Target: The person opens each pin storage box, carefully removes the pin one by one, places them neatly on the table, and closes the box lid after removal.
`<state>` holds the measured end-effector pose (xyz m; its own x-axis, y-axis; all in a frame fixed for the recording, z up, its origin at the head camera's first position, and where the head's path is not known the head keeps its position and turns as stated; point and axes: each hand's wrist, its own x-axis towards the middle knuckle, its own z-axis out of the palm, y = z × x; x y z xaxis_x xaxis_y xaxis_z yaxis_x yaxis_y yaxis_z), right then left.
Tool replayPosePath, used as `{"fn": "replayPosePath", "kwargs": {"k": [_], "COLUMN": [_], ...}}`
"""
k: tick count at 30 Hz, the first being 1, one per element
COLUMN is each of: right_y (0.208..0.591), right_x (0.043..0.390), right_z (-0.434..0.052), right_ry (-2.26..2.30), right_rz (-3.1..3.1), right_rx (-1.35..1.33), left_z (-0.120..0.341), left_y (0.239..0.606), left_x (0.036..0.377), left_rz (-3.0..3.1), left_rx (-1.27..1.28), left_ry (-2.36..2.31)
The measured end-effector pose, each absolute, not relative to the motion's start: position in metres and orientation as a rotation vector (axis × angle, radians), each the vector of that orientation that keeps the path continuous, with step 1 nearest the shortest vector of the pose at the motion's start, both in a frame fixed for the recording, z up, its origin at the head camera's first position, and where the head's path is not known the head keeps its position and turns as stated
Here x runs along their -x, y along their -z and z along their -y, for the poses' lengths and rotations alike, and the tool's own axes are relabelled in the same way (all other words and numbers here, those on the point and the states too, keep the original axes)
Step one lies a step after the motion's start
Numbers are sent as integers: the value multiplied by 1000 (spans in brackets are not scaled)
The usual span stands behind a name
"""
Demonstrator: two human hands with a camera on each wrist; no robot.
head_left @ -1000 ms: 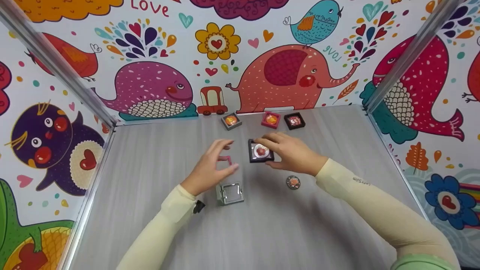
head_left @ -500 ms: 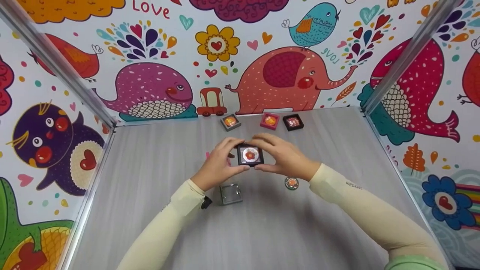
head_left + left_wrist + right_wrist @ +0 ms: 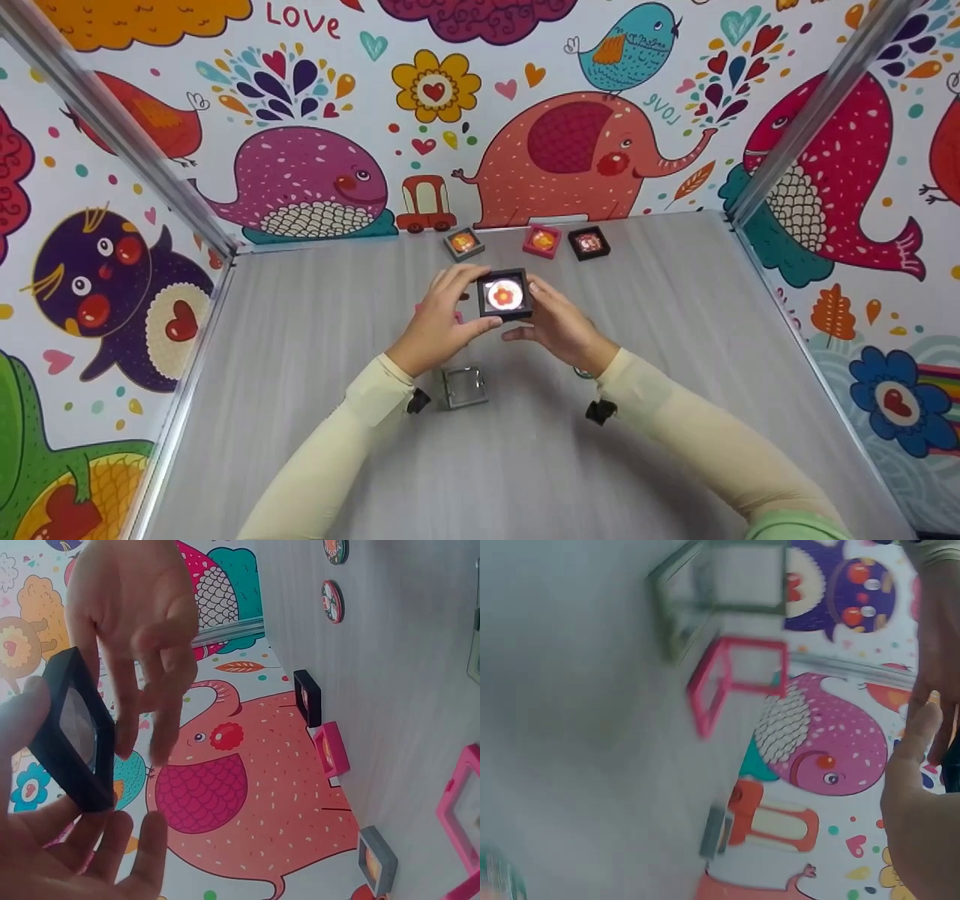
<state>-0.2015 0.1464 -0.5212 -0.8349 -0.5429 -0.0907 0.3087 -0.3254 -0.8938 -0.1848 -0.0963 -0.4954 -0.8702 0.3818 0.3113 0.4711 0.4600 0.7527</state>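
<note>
My left hand (image 3: 439, 322) grips a black square display frame (image 3: 484, 309) above the table, thumb at the near edge and fingers at the far side. A round badge with a red flower (image 3: 505, 295) shows behind its clear window. My right hand (image 3: 559, 322) is at the frame's right edge, its index fingertip right at the upper corner and its thumb apart below. In the left wrist view the frame (image 3: 97, 765) stands tilted between left thumb and fingers, while the right hand (image 3: 135, 615) has its fingers extended past it.
An unfolded pink frame (image 3: 705, 686) stands behind my left hand. Nearer lies an unfolded grey-green frame (image 3: 465, 386). Round badges (image 3: 332, 601) lie by my right wrist. Filled grey (image 3: 463, 242), pink (image 3: 541, 241) and black (image 3: 589, 242) frames line the back wall.
The right hand brought the black frame left to the left hand, which took hold of it. The frame is now tipped up, and the right hand's grip has loosened.
</note>
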Motion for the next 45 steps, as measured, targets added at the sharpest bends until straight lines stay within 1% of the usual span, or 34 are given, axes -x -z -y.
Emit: {"fn": "replayPosePath", "kwargs": {"k": [7,11,16,24,36,45], "right_y": [533,538,540,538,547,550], "right_x": [190,183,179,181,177,173], "right_z": [-133,-124,-119,-119,-113,-112], "right_ry": [2321,2355,2388,2391,2443,2467], "right_rz": [-804,-642,-574,-598,-506,-491], "right_rx": [289,282,275,256,241,294], "left_z": [90,83,78,78,80,79], "left_y": [493,490,487,481,475,473], "left_x": [183,183,185,187,188,187], "left_rz": [2618,2671,2683,2678,2671,2631], "left_rx": [804,839,838,899,960,1005], "left_ry": [1412,1238,1089,1119,1117,1127]}}
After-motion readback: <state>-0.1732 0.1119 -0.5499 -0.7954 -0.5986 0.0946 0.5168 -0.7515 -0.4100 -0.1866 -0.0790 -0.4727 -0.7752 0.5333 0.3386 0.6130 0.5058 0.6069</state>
